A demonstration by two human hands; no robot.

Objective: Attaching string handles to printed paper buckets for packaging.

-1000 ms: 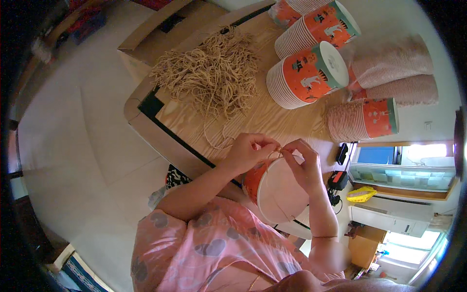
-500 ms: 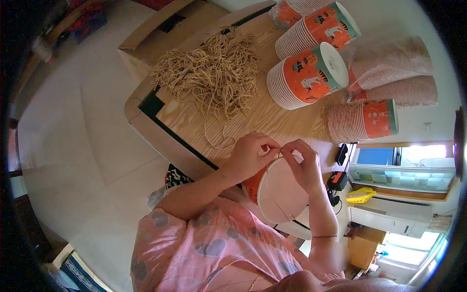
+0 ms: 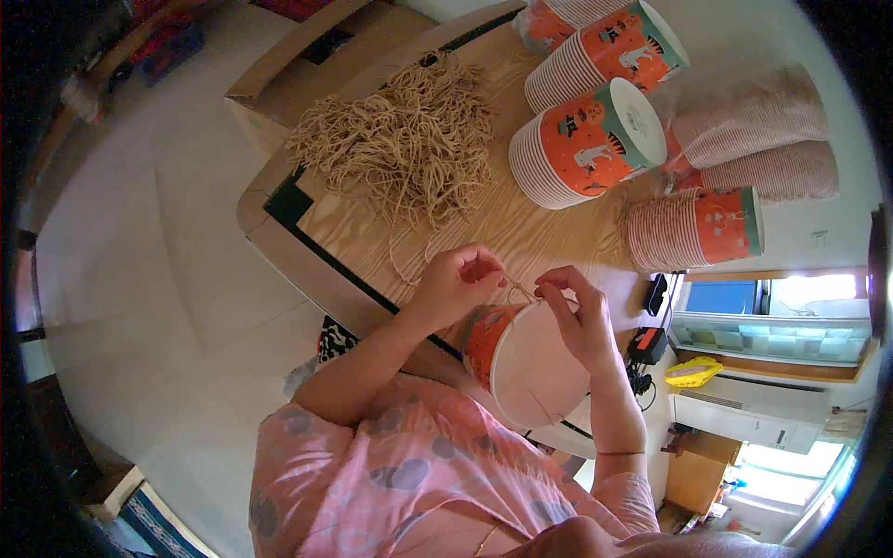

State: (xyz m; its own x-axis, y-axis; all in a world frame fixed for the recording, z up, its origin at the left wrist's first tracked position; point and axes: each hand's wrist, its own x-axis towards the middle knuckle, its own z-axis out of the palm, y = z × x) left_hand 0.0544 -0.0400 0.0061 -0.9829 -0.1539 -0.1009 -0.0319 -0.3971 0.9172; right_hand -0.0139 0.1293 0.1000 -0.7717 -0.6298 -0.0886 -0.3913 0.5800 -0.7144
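An orange paper bucket (image 3: 541,367) rests tilted against my body at the table edge, its white inside facing me. A thin twine (image 3: 518,290) runs between my hands at the bucket's far rim, and a strand of it lies inside near the lower rim. My left hand (image 3: 458,286) pinches the twine just off the rim's left side. At the rim's far right, my right hand (image 3: 580,321) has thumb and forefinger closed on the twine. What lies exactly between the fingertips is too small to see well.
A tangled heap of beige twine (image 3: 400,139) covers the table's far left. Stacked orange and green paper buckets (image 3: 588,144) stand at the back right, with plastic-wrapped stacks (image 3: 749,121) behind. A black device (image 3: 646,345) and cables lie at the right edge. A cardboard box (image 3: 279,79) is beyond the table.
My hands have moved apart from touching fingertips. The left hand has shifted left, and twine now shows stretched between them. The bucket has stayed nearly in place.
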